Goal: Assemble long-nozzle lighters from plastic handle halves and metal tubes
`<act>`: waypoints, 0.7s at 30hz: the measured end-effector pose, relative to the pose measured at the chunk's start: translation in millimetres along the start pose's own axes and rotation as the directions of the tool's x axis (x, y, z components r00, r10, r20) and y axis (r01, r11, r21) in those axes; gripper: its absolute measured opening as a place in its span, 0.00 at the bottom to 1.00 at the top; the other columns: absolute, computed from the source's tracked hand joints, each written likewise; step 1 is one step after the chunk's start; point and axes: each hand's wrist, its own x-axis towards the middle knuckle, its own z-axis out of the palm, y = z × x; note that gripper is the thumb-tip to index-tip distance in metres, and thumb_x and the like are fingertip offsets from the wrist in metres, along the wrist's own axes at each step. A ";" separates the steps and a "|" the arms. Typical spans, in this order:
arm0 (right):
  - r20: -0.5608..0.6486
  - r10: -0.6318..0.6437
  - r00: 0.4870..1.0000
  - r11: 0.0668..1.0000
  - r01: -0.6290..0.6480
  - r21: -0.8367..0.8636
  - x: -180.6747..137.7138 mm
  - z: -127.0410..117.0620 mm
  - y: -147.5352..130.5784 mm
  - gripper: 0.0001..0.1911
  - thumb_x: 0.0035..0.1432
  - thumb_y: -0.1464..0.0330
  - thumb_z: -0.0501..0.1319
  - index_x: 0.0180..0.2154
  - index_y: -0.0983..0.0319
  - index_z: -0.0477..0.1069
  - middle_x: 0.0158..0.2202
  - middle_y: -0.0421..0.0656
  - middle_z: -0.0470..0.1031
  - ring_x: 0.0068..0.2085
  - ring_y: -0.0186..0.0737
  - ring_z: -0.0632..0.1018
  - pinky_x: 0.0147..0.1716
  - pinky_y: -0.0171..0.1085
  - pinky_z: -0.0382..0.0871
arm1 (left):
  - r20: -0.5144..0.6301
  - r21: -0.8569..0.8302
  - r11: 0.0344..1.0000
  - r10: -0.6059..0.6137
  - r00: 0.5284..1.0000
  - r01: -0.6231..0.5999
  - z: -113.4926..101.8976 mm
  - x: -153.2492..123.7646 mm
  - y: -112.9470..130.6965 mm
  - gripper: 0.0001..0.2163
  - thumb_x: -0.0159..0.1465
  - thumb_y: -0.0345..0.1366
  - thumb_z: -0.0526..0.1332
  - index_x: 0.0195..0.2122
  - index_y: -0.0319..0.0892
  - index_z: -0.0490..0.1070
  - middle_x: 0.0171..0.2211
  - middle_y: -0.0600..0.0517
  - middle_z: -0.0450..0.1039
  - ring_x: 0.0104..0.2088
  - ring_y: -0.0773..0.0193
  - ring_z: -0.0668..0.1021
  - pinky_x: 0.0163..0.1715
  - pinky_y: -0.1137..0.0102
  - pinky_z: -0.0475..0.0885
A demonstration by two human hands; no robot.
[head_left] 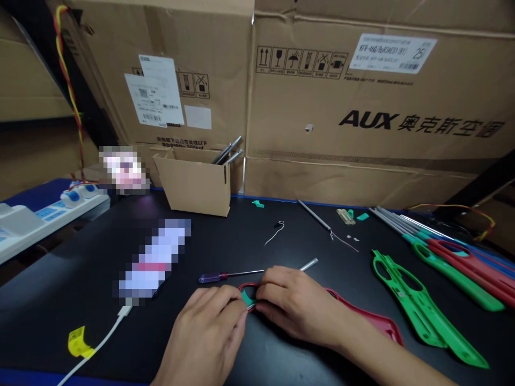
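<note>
Dim, uneven light: diffuse sheen on the black mat (259,364) in front of the small carton (197,186); pixelated patch (125,170) left of it, pixelated block (153,262) front-left; wide-angle stretching toward the margins.

Black tabletop (225,236) bears: screwdriver (213,277); green casing (426,316); cardboard box (197,185)

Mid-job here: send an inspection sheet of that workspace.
Surface: black tabletop, blue edging at the back.
Job's things: red casing, teal piece at its looped end.
Clutter: purple screwdriver, green casing, thin loose wire.
Hands: left hand and right hand, both at the red casing; fingers' grip partly hidden.
Cables: white cable to a pixelated device; twisted wire at left.
Surroundings: cardboard behind, small box with metal tubes; power strip, left.
</note>
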 end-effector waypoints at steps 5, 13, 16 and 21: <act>0.016 0.021 1.000 0.998 -0.021 0.057 0.8 -0.9 -0.2 0.09 0.67 0.72 0.55 0.36 0.63 0.73 0.34 0.43 0.73 0.34 0.37 0.72 0.35 0.34 0.65 | -0.010 -0.024 1.000 -0.005 1.000 0.005 -0.8 2.8 3.5 0.10 0.65 0.26 0.54 0.33 0.46 0.73 0.31 0.56 0.75 0.28 0.63 0.77 0.29 0.66 0.70; 0.082 0.128 0.988 0.981 -0.138 0.134 16.0 -6.3 -1.1 0.06 0.53 0.78 0.63 0.28 0.63 0.74 0.28 0.39 0.73 0.30 0.32 0.73 0.29 0.28 0.64 | 0.038 -0.043 0.997 -0.070 0.997 0.071 -3.2 4.2 2.2 0.11 0.64 0.27 0.54 0.30 0.46 0.74 0.30 0.55 0.75 0.28 0.62 0.77 0.28 0.65 0.72; 0.083 0.111 0.990 0.983 -0.122 0.139 15.2 -5.4 -0.6 0.07 0.54 0.78 0.62 0.29 0.62 0.74 0.28 0.38 0.73 0.31 0.32 0.73 0.30 0.28 0.64 | 0.007 -0.015 0.998 -0.067 0.998 0.067 0.2 3.1 3.7 0.10 0.63 0.27 0.55 0.30 0.45 0.74 0.29 0.55 0.74 0.28 0.61 0.77 0.28 0.64 0.73; 0.045 0.056 0.997 0.986 -0.062 0.155 5.5 -3.6 2.7 0.08 0.60 0.78 0.58 0.36 0.61 0.74 0.33 0.41 0.74 0.35 0.35 0.73 0.36 0.31 0.65 | 0.015 -0.035 0.993 -0.108 0.994 0.109 0.6 6.5 7.7 0.12 0.64 0.27 0.54 0.27 0.44 0.73 0.29 0.53 0.73 0.28 0.62 0.77 0.29 0.66 0.73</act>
